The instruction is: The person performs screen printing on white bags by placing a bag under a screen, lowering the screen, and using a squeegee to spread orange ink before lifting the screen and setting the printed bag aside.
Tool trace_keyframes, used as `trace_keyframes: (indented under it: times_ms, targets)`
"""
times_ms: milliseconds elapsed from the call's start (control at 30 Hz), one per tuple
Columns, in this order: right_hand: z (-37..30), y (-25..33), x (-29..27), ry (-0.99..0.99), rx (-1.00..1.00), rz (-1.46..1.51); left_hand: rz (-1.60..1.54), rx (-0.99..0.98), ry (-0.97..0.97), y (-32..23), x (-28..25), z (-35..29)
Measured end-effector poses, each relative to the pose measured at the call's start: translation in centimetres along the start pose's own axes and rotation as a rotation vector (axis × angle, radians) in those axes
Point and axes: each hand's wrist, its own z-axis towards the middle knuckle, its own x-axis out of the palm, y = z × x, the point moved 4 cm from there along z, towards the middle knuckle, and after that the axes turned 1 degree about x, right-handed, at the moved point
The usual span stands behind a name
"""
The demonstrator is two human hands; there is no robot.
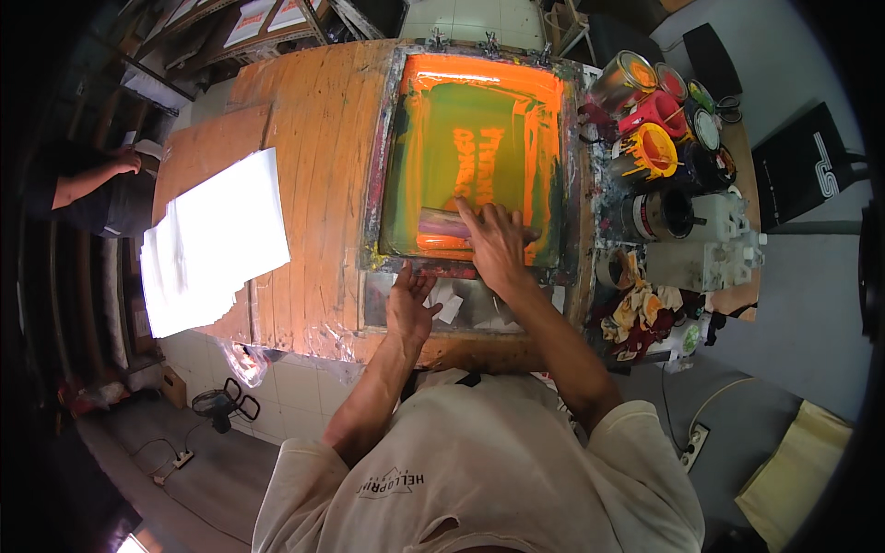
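A screen printing frame (375, 214) lies on the wooden table, its mesh smeared with bright orange ink (489, 69). Letter-like orange marks show in the middle of the greenish mesh. Across the near part of the screen rests a squeegee (442, 221) with a wooden handle. My right hand (498, 241) grips its right part from above, the index finger stretched along it. At the frame's near edge is my left hand (411, 304), fingers extended against the edge and thumb apart. Small white paper pieces (449, 307) lie on the dark surface beside it.
On the left of the table (313, 120) lies a fanned stack of white paper (221, 240). Ink cans and tubs (650, 147), plastic bottles (705, 265) and stained rags (641, 318) crowd the right side. Another person's hand (126, 160) shows at far left. Clamps (490, 41) line the frame's far edge.
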Motion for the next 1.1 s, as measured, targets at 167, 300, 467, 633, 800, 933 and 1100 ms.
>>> trace_keyframes:
  times_ms: [167,300,467,633,800,933,1100]
  targets:
    - [-2.0,0.7,0.9,-0.033,-0.069,-0.093,0.035,-0.011,0.032,0.9,-0.7,-0.1]
    - [-0.3,-0.3,2.2,-0.08,-0.056,-0.104,0.03,-0.023,0.129,0.5,0.3,-0.2]
    - [7.3,-4.2,2.9,-0.065,-0.018,-0.122,0.008,-0.026,0.051,0.5,0.8,-0.4]
    - [17.3,-9.4,4.4,-0.154,-0.012,-0.167,-0.017,-0.022,-0.015,0.4,1.2,-0.7]
    - [23.9,-12.8,5.1,-0.064,0.021,-0.216,-0.021,-0.017,-0.03,0.1,1.4,-1.0]
    - [25.2,-15.7,4.3,0.178,0.154,-0.09,-0.069,-0.026,-0.005,0.3,1.1,-1.0]
    - [25.6,-17.3,3.8,-0.141,0.095,-0.309,-0.064,-0.032,0.01,0.5,0.4,-0.6]
